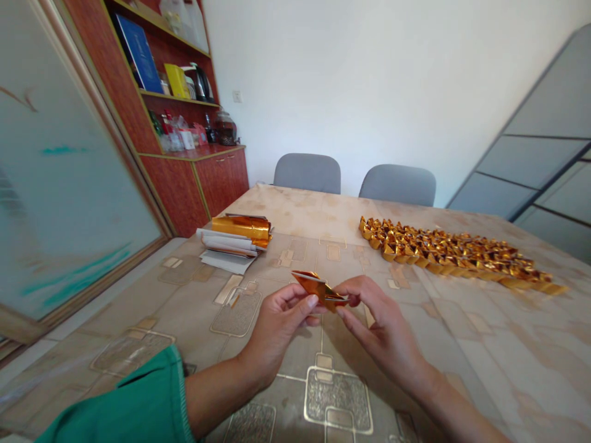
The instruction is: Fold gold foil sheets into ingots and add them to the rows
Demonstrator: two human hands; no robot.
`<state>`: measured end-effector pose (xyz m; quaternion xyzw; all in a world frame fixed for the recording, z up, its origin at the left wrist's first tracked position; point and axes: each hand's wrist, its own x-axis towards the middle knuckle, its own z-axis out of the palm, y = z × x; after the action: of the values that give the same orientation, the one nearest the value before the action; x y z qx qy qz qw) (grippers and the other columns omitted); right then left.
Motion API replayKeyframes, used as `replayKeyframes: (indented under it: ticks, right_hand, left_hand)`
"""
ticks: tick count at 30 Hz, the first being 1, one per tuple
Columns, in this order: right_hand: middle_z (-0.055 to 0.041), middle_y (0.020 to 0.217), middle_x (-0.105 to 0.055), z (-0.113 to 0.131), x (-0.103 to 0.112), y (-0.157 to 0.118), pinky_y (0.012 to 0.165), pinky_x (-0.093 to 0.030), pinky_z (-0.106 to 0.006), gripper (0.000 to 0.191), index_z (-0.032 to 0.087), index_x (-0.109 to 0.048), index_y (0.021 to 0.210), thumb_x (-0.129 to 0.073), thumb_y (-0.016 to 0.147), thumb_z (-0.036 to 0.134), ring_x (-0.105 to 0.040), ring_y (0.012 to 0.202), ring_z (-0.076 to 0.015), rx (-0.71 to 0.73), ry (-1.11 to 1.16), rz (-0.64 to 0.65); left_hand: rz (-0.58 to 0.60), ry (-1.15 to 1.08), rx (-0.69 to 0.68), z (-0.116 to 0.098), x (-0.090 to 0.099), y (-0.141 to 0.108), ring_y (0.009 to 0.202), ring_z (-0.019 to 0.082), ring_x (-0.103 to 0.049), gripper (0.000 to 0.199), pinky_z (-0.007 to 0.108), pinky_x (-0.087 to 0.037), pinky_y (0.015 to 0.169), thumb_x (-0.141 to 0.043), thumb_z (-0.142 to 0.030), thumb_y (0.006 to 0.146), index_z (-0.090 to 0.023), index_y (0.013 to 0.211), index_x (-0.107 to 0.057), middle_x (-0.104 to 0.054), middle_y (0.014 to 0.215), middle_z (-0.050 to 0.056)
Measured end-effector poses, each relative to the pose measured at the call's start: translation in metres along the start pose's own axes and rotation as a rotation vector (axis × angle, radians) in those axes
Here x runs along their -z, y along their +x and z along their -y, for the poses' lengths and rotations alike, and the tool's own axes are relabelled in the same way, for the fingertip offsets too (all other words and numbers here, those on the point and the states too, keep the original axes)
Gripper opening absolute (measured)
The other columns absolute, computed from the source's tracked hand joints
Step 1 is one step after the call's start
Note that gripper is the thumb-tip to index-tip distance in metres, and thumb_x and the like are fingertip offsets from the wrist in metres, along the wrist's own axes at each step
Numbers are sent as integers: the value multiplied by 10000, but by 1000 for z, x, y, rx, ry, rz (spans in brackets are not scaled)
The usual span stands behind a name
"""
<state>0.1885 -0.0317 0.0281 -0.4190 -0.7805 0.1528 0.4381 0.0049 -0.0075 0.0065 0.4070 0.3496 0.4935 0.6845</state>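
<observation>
A folded piece of gold foil paper is pinched at the middle of the view, just above the table. My left hand grips its left end between thumb and fingers. My right hand holds its right end the same way. Beyond the hands, to the left, lies a stack of white-backed paper sheets with a gold foil roll or bundle on top. To the right, many folded gold foil ingot shapes stand in tight rows on the patterned table cover.
A reddish wooden cabinet with shelves of bottles and a kettle stands at the far left. Two grey chairs back the far table edge. Large glass panels flank the table.
</observation>
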Motion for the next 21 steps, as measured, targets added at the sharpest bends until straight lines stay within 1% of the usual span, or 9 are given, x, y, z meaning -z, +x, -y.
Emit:
replayKeyframes:
  ticks: [3,7,12,16,19,21]
  right_hand:
    - [-35,936,-627,1,-1,0,725,-471,-311,190,228,-603,1044,-584,909,96,-572,858,-193,18,-33,-5]
    - [-32,915,-624,-1,-1,-1,716,-472,-295,165,221,-610,1035,-582,926,100,-573,845,-186,40,-53,-2]
    - [-30,911,-620,-4,-1,-1,729,-467,-289,172,218,-626,1026,-541,949,89,-569,853,-178,89,-57,7]
    - [-34,921,-617,-3,0,0,735,-468,-300,205,218,-625,1041,-528,933,72,-576,865,-185,48,-45,34]
    - [-29,892,-614,-3,0,0,741,-458,-314,174,217,-608,954,-547,897,64,-570,861,-195,-13,-44,28]
    - [-31,890,-611,-5,0,0,756,-455,-323,169,216,-591,874,-537,881,57,-566,871,-199,-27,-34,28]
  left_hand:
    - [-3,-6,-3,1,0,-1,713,114,-672,241,186,-520,629,-834,-343,731,-157,839,-726,-737,815,23]
    - [-12,-65,54,2,1,-1,750,129,-698,287,194,-534,660,-832,-393,733,-155,835,-708,-745,808,33]
    - [-31,-131,109,0,2,0,765,133,-710,298,190,-534,664,-848,-401,711,-160,799,-695,-755,821,36]
    - [-9,-66,74,-1,1,0,744,136,-700,299,189,-522,641,-832,-417,722,-157,833,-732,-751,810,45]
    - [-6,3,25,0,1,-1,753,143,-690,287,194,-522,640,-824,-414,728,-156,833,-753,-747,811,51]
    - [-26,4,9,0,2,0,767,145,-685,272,202,-532,653,-825,-408,726,-162,819,-756,-745,815,47]
